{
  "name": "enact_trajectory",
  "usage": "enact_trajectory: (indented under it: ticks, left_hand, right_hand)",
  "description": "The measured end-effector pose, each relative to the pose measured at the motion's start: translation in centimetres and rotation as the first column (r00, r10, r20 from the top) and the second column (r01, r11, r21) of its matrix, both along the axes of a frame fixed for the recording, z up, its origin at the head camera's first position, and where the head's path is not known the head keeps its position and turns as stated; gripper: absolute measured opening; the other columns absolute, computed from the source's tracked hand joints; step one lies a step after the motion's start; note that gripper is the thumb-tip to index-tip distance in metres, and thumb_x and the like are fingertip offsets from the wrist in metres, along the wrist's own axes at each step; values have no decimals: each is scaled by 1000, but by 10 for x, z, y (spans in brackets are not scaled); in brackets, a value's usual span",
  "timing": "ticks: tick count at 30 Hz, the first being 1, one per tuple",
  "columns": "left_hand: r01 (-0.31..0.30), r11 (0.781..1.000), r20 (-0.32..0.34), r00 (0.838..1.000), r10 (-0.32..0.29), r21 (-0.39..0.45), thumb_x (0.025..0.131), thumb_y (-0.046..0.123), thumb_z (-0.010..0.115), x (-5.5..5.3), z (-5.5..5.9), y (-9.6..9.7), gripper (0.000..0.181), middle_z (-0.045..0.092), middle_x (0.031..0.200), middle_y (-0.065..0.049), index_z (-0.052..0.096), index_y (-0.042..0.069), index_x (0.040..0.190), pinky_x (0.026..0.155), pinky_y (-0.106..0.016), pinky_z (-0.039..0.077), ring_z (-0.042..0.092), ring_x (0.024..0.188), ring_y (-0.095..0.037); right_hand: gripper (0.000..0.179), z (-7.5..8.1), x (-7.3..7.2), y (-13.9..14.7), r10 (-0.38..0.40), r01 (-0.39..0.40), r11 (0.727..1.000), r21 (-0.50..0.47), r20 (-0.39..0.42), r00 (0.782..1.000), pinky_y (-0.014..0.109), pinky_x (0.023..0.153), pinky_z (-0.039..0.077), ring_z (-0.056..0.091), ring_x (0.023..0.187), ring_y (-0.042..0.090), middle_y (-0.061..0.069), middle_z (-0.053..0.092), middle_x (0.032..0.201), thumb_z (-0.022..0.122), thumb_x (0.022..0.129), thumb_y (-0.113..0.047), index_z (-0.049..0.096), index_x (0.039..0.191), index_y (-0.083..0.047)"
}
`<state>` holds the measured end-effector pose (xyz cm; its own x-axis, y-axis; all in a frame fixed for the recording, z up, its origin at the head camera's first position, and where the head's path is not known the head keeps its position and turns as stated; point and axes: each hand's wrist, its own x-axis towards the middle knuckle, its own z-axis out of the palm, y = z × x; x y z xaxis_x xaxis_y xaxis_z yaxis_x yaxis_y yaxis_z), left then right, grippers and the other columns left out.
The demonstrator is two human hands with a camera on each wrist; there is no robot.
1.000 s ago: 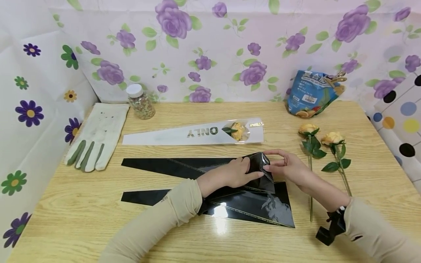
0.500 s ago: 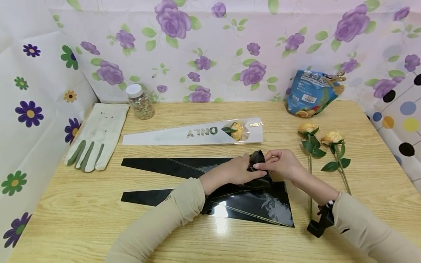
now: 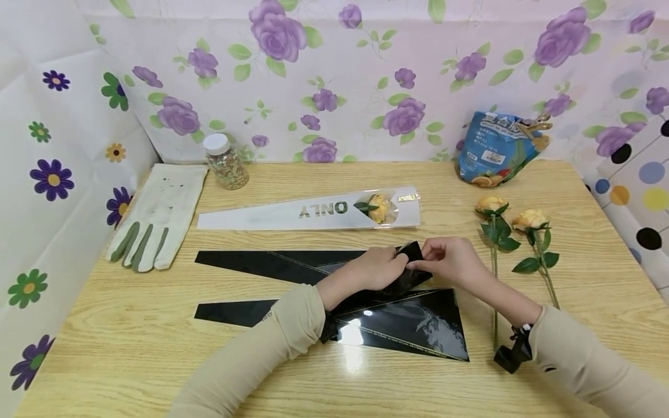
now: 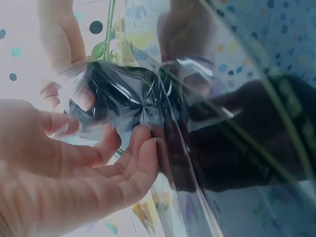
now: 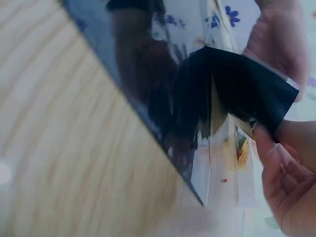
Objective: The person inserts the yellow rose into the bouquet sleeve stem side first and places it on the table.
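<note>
The upper black flower sleeve (image 3: 251, 263) lies with its narrow end to the left, and its wide end is bent up between the hands. My left hand (image 3: 373, 268) holds that wide end, thumb toward the raised flap. Thumb and fingertips of my right hand (image 3: 453, 260) pinch the edge of the flap. From the right wrist view, the dark flap (image 5: 256, 91) stands up beside the right hand (image 5: 291, 177). Crinkled clear film (image 4: 118, 94) shows by the left hand (image 4: 94, 168) in the left wrist view. A second black sleeve (image 3: 402, 328) lies partly under the first.
A white sleeve (image 3: 251, 219) holding a yellow rose (image 3: 378, 209) lies behind. Two yellow roses (image 3: 492, 205) (image 3: 530, 219) lie right of the hands. A glove (image 3: 162, 209), a jar (image 3: 228, 165) and a blue bag (image 3: 493, 152) stand or lie toward the back.
The wide end of the upper black sleeve has been bent upward. My right hand has shifted slightly left, and my left thumb has moved up against the flap.
</note>
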<state>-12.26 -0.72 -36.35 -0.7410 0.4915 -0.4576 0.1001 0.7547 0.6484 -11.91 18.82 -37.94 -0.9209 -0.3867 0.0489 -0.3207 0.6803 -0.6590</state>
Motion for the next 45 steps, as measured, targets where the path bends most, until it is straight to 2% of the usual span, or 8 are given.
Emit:
enact_trajectory:
  ticks: [5, 14, 19, 25, 29, 35, 40, 45]
  left_hand:
    - [-53, 998, -58, 997, 54, 13, 102, 36, 15, 5, -1, 2, 55, 51, 130, -13, 50, 5, 131, 89, -32, 42, 52, 113, -23]
    - [-60, 998, -12, 998, 61, 36, 101, 39, 17, 5, 3, 6, 44, 49, 97, -8, 49, 9, 105, 71, -34, 35, 48, 84, -23]
    - [-96, 993, -34, 995, 99, 71, 102, 34, 18, 0, 1, 11, 47, 53, 105, -11, 51, 5, 118, 73, -31, 37, 52, 89, -22]
    - [-177, 981, -59, 982, 182, 73, 102, 33, 19, -2, -1, 17, 51, 50, 130, -12, 46, 5, 134, 91, -34, 41, 49, 119, -24]
    - [-209, 976, -101, 971, 215, 66, 102, 33, 19, -1, -1, 20, 51, 49, 131, -13, 47, 5, 133, 88, -34, 42, 50, 114, -24]
    - [-191, 981, -136, 972, 193, 28, 103, 32, 18, -4, 1, 25, 49, 46, 137, -10, 45, 9, 137, 98, -37, 39, 42, 127, -25]
    - [-188, 982, -155, 970, 186, 5, 103, 32, 18, -7, 2, 28, 49, 42, 143, -7, 43, 11, 139, 105, -39, 34, 33, 134, -23]
    - [-206, 978, -109, 972, 208, 24, 103, 32, 18, -8, 2, 28, 49, 40, 144, -8, 41, 11, 141, 105, -39, 33, 32, 135, -23]
  right_hand:
    - [26, -4, 2, 4, 87, -86, 996, 17, -53, 995, 23, 51, 39, 48, 46, 4, -7, 48, 57, 70, 84, -13, 51, 67, -16]
    - [17, -9, -5, 9, 68, -67, 997, -24, 22, 997, 24, 51, 44, 55, 47, 7, -4, 54, 61, 68, 86, -17, 57, 74, -13]
    - [18, -9, -17, 9, 44, -44, 999, 7, 32, 999, 24, 53, 40, 52, 49, 9, -2, 54, 63, 69, 86, -23, 59, 75, -13]
    - [18, -11, -22, 10, 18, -19, 1000, 7, 146, 989, 26, 59, 39, 56, 64, 13, 0, 62, 76, 65, 89, -27, 60, 78, -13]
    - [18, -12, -21, 8, -6, 12, 999, -30, 191, 981, 28, 61, 42, 61, 75, 16, 2, 64, 83, 64, 89, -28, 60, 80, -14]
    - [14, -20, -23, 4, -43, 47, 999, -21, 162, 986, 33, 69, 49, 65, 89, 24, 4, 66, 87, 65, 89, -20, 60, 78, -12]
    - [21, -22, -22, 2, -84, 83, 997, 9, 146, 986, 31, 65, 40, 58, 75, 19, 4, 56, 77, 64, 90, -18, 52, 74, -10]
    - [26, -17, -16, 4, -97, 106, 994, -26, 225, 969, 30, 68, 46, 63, 84, 18, 3, 65, 87, 62, 90, -35, 63, 97, -10]
